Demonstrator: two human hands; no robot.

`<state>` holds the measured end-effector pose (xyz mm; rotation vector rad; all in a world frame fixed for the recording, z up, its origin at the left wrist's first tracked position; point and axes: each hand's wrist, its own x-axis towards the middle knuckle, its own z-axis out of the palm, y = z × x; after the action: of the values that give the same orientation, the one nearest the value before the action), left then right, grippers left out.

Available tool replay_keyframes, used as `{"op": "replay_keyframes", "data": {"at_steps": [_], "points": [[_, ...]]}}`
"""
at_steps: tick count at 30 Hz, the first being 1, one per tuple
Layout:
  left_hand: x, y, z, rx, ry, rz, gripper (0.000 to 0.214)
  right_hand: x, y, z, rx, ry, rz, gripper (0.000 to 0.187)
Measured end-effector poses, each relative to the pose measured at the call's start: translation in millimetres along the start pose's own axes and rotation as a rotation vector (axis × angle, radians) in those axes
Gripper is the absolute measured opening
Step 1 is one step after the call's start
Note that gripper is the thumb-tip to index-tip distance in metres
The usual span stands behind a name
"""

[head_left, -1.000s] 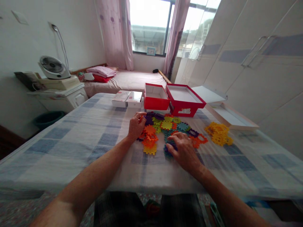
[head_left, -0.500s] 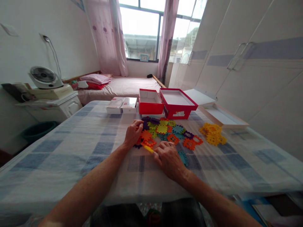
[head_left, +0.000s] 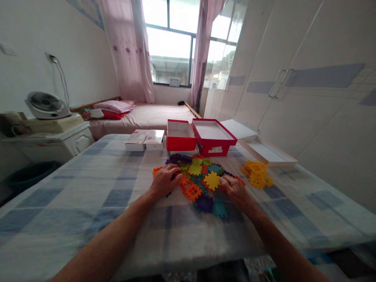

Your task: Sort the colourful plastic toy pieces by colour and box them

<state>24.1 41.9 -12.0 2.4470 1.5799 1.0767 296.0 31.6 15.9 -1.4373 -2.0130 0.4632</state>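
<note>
A heap of flat, toothed plastic pieces (head_left: 197, 180) in orange, yellow, green, teal and purple lies on the checked tablecloth (head_left: 111, 196). My left hand (head_left: 163, 181) rests palm down on the heap's left side, fingers curled over orange pieces. My right hand (head_left: 236, 190) lies on the heap's right side, fingers bent and touching pieces beside a yellow piece (head_left: 212, 180). A purple piece (head_left: 203, 203) and a teal piece (head_left: 219, 208) lie nearest me. A separate pile of yellow pieces (head_left: 255, 174) sits to the right.
Two open red boxes (head_left: 181, 144) (head_left: 214, 148) stand behind the heap, two small white boxes (head_left: 143, 140) to their left, a flat white box with its lid (head_left: 266, 150) at the right. A fan (head_left: 45, 105) on a cabinet, a bed and wardrobe doors surround the table.
My right hand has moved from the near middle of the heap to its right side. The pieces have been shuffled; a yellow one now lies on top. The camera has tilted up.
</note>
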Motion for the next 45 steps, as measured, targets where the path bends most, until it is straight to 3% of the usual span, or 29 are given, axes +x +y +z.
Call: {"op": "replay_keyframes", "data": {"at_steps": [5, 11, 13, 16, 18, 20, 25, 28, 31, 34, 40, 42, 45], "points": [[-3.6, 12.1, 1.2, -0.037, -0.047, 0.042, 0.025, 11.7, 8.6, -14.1, -0.021, 0.103, 0.025, 0.037], [-8.8, 34.0, 1.9, -0.136, -0.188, 0.254, 0.026, 42.5, 75.0, -65.2, -0.433, 0.298, 0.149, 0.038], [-7.9, 34.4, -0.5, -0.158, -0.153, 0.231, 0.026, 49.1, 96.8, -79.4, -0.543, 0.281, 0.221, 0.040], [-3.8, 24.3, -4.7, -0.089, 0.029, 0.090, 0.026, 53.8, 112.3, -88.1, -0.647, 0.340, 0.312, 0.042], [-0.7, 12.8, -5.7, 0.036, 0.139, -0.022, 0.026, 55.5, 107.7, -82.9, -0.670, 0.429, 0.304, 0.043], [1.5, 1.2, -4.5, 0.158, 0.165, -0.106, 0.027, 58.0, 91.7, -68.4, -0.610, 0.421, 0.186, 0.042], [2.2, -18.9, 0.5, 0.248, 0.098, -0.255, 0.030, 68.8, 28.1, -6.1, -0.252, 0.051, -0.152, 0.040], [1.2, -29.3, -1.3, 0.280, 0.106, -0.381, 0.031, 71.5, -1.1, 29.9, -0.209, -0.046, -0.231, 0.044], [0.3, -37.1, -4.7, 0.259, 0.050, -0.391, 0.030, 67.8, -12.5, 51.1, -0.177, -0.078, -0.305, 0.043], [0.3, -36.5, -6.3, 0.175, 0.015, -0.291, 0.022, 61.6, -10.2, 55.0, -0.116, -0.078, -0.334, 0.035], [1.1, -22.5, -5.2, 0.002, -0.100, -0.125, 0.007, 57.8, -0.4, 37.7, -0.047, -0.071, -0.224, 0.021], [1.3, -20.6, -4.7, 0.014, -0.096, -0.164, 0.007, 58.4, 1.4, 32.5, -0.028, -0.071, -0.195, 0.014], [2.1, -22.4, -5.1, -0.003, -0.034, -0.334, 0.010, 59.8, 4.4, 27.0, 0.027, -0.047, -0.152, 0.010]]}}
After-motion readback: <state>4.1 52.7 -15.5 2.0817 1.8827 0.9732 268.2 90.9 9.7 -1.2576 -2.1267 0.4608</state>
